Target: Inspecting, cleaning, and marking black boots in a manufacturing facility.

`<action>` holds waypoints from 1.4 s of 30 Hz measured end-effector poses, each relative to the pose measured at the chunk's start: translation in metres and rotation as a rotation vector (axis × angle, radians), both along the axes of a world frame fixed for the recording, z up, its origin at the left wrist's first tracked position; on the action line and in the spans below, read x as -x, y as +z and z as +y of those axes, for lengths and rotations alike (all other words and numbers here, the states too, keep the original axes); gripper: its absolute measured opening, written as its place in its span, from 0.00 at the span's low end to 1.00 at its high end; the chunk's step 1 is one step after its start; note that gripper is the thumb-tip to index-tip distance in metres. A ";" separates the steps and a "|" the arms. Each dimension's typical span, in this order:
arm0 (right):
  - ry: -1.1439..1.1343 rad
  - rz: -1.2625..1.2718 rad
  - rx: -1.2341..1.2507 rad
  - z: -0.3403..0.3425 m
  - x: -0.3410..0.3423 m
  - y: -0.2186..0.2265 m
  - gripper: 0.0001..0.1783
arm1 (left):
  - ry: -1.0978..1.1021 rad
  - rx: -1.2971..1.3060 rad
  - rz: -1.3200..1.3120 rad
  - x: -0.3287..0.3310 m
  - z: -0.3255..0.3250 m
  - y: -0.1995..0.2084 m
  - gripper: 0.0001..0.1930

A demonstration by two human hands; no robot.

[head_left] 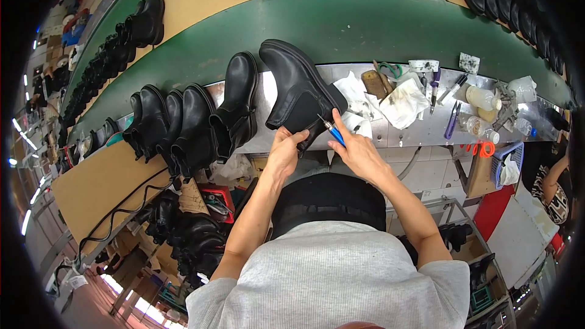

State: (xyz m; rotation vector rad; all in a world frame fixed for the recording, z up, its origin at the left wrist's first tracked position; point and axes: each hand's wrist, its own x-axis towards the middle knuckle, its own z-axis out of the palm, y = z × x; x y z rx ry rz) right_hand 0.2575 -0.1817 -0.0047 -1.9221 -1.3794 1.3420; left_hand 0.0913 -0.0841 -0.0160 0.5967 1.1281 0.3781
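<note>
Left hand [285, 149] is clamped on the bottom edge of the boot [298, 91], fingers curled around its opening. Right hand [356, 149] pinches a blue-handled tool [332, 131], tip right at the boot's elastic side panel. Boot's plain black leather, ankle height, thick sole, lying at the front of the metal desk [402, 134]. Its long axis runs diagonal, toe pointing up-left toward the green belt [341, 24], opening toward the person. More black boots [183, 125] lined up just left.

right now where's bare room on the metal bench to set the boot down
Bare metal shows between the held boot and the upright boot to its left. Right of the right hand, rags, bottles and pens crowd the bench.
</note>
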 end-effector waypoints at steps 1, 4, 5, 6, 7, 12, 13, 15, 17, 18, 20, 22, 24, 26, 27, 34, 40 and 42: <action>-0.048 0.040 0.022 0.000 0.000 0.001 0.39 | 0.004 0.025 -0.026 0.000 0.002 -0.001 0.10; -0.062 0.075 0.038 0.000 -0.001 0.000 0.39 | 0.016 0.035 -0.031 -0.001 0.003 -0.001 0.09; -0.064 0.076 0.038 0.000 -0.001 0.001 0.39 | 0.014 0.035 -0.031 -0.002 0.002 0.000 0.09; -0.062 0.078 0.060 0.000 -0.001 0.002 0.40 | 0.044 0.032 -0.021 -0.005 0.001 0.002 0.09; -0.060 0.080 0.083 0.000 -0.001 0.003 0.40 | 0.074 0.029 -0.011 -0.006 0.001 0.003 0.10; -0.034 0.070 0.073 0.000 0.000 -0.001 0.40 | 0.069 0.036 -0.004 -0.005 0.001 0.001 0.10; -0.014 0.082 0.119 0.002 -0.002 0.002 0.40 | 0.070 0.035 -0.004 -0.004 0.000 0.000 0.10; -0.005 0.087 0.147 0.004 -0.004 0.006 0.40 | 0.070 0.025 -0.003 -0.005 -0.001 0.001 0.10; 0.005 0.092 0.177 0.004 -0.003 0.003 0.41 | 0.070 0.017 -0.001 -0.005 -0.001 0.001 0.10; -0.011 0.084 0.119 0.002 0.000 0.000 0.41 | 0.072 0.013 0.002 -0.005 -0.001 0.000 0.10; -0.028 0.074 0.060 0.001 0.002 -0.002 0.41 | 0.072 0.010 0.005 -0.004 -0.002 0.000 0.10; -0.023 0.080 0.114 0.003 0.000 0.002 0.41 | 0.065 0.010 0.011 -0.003 -0.002 -0.002 0.09; -0.014 0.082 0.156 0.006 -0.001 0.006 0.41 | 0.058 0.014 0.012 -0.003 -0.001 -0.003 0.08; -0.006 0.085 0.198 0.005 0.000 0.004 0.41 | 0.050 0.018 0.012 -0.003 -0.001 -0.003 0.08; -0.010 0.071 0.128 0.003 0.001 0.000 0.40 | 0.062 0.018 0.023 -0.003 -0.002 -0.004 0.08; -0.051 0.102 0.034 0.000 0.000 -0.004 0.40 | 0.066 0.023 0.026 -0.007 0.000 0.002 0.06; -0.011 0.092 0.114 0.000 -0.005 0.001 0.40 | 0.071 0.038 0.049 -0.001 -0.001 -0.005 0.05; -0.006 0.084 0.104 -0.001 -0.003 -0.002 0.40 | 0.069 0.037 0.054 0.000 -0.002 -0.005 0.05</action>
